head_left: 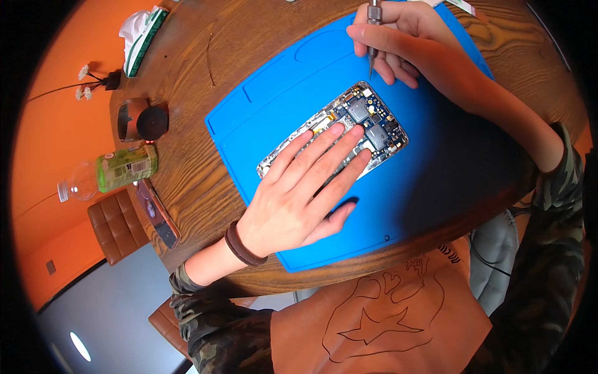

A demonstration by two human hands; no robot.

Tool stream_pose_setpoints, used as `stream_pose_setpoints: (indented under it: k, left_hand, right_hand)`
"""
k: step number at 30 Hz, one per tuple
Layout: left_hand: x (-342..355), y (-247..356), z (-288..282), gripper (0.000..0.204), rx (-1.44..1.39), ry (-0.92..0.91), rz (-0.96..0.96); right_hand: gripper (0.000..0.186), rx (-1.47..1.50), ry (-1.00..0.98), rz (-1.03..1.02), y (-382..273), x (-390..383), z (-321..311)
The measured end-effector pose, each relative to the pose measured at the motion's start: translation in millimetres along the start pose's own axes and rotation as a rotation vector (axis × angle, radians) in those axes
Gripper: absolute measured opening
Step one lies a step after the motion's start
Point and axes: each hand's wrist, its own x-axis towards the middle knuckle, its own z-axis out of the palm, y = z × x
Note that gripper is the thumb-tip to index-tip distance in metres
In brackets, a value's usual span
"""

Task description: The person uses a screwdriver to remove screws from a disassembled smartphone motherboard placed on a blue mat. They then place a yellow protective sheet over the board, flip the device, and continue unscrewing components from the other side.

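Note:
An opened smartphone (381, 124) lies at a slant on a blue work mat (274, 118), its circuit board and metal shields bare. Across its lower half my left hand (299, 187) rests with the fingers stretched out, covering that part of the board. Between the thumb and fingers of my right hand (405, 37) is a slim metal screwdriver (374, 31), held upright. Its tip points down just beyond the phone's far corner, apart from the board as far as I can see.
On the wooden table (187, 168), to the left, are a tissue pack (144, 40), a dark cup (132, 118), a clear bottle with a green label (124, 168) and another phone (157, 215). A brown chair (117, 227) stands beyond the left edge.

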Motion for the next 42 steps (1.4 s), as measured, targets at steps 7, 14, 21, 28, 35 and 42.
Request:
stream_pose_setpoints:
  k: [7,14,21,28,35,42]
  left_hand:
    - [-20.5,-3.8,-3.0,0.04,0.049,0.176,0.033]
    - [-18.1,-2.1,-1.8,0.034,0.105,0.146,0.034]
    - [-10.6,4.2,-1.6,0.03,0.126,0.22,-0.011]
    - [-2.9,5.7,-0.7,0.031,0.107,0.181,-0.021]
    - [3.4,11.6,1.5,0.031,0.112,0.186,-0.018]
    - [3.8,13.0,0.8,0.03,0.1,0.189,-0.026]
  right_hand:
    - [0.026,-0.136,0.011,0.002,4.5,2.5,20.1]
    - [0.026,-0.084,-0.052,-0.016,1.9,2.3,14.3]
    - [0.026,-0.267,-0.04,-0.188,16.2,2.4,13.6]
    - [0.027,-0.386,-0.101,-0.197,7.4,0.6,0.3]
    - [0.029,-0.326,-0.019,-0.156,-1.8,-9.9,1.6]
    - [0.03,-0.444,-0.052,-0.262,16.3,-4.7,-6.7]
